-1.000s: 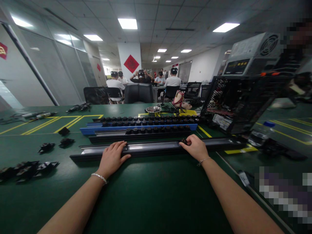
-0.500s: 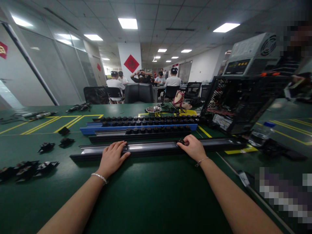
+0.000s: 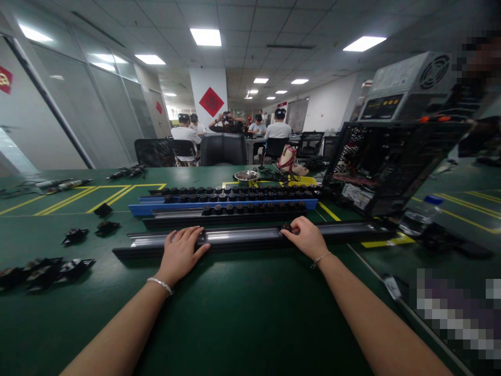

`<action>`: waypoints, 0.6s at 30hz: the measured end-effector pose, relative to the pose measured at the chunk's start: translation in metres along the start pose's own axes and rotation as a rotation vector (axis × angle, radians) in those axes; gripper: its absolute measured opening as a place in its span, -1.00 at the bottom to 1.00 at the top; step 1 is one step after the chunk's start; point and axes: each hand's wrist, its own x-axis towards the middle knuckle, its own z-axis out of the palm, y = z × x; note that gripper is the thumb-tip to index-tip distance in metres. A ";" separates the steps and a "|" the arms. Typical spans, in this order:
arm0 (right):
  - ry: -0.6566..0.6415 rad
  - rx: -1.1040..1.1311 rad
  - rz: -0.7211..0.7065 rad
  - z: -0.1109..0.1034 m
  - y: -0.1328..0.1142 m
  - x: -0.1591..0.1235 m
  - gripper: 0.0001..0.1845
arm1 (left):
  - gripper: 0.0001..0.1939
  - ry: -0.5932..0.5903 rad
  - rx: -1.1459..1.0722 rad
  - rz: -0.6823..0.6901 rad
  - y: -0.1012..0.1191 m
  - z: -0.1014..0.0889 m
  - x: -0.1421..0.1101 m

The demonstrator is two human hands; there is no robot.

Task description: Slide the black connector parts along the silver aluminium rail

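Observation:
A long black rail (image 3: 242, 236) with a shiny grey channel lies crosswise in front of me. My left hand (image 3: 180, 255) is over its left part, fingers across the top and thumb along the near side, holding it. A small dark bit shows by those fingertips, too small to name. Farther right, my right hand (image 3: 307, 237) pinches a small black part (image 3: 286, 227) in the channel, partly hidden by the fingers. Behind lie a blue rail (image 3: 144, 209) and dark rails carrying rows of small black parts (image 3: 238, 208).
Loose black parts (image 3: 72, 269) lie at the left. Toward the back stands a shiny metal dish (image 3: 246, 176). At right are an open computer case (image 3: 376, 162) with a power supply unit (image 3: 407, 86) on top and a clear bottle (image 3: 420, 215). Several people sit in the background.
My right hand has slid left along the rail with the small black part. My left hand and the rail have stayed in place.

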 end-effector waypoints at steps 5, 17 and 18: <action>-0.007 0.020 0.003 0.002 -0.004 0.000 -0.69 | -0.47 0.006 -0.002 -0.001 0.000 0.001 0.000; -0.035 0.047 -0.013 0.004 -0.008 0.000 -0.71 | -0.45 0.009 0.000 0.006 -0.001 0.001 0.000; -0.036 0.047 -0.017 0.004 -0.008 0.000 -0.71 | -0.45 0.009 -0.001 0.005 -0.001 0.001 0.000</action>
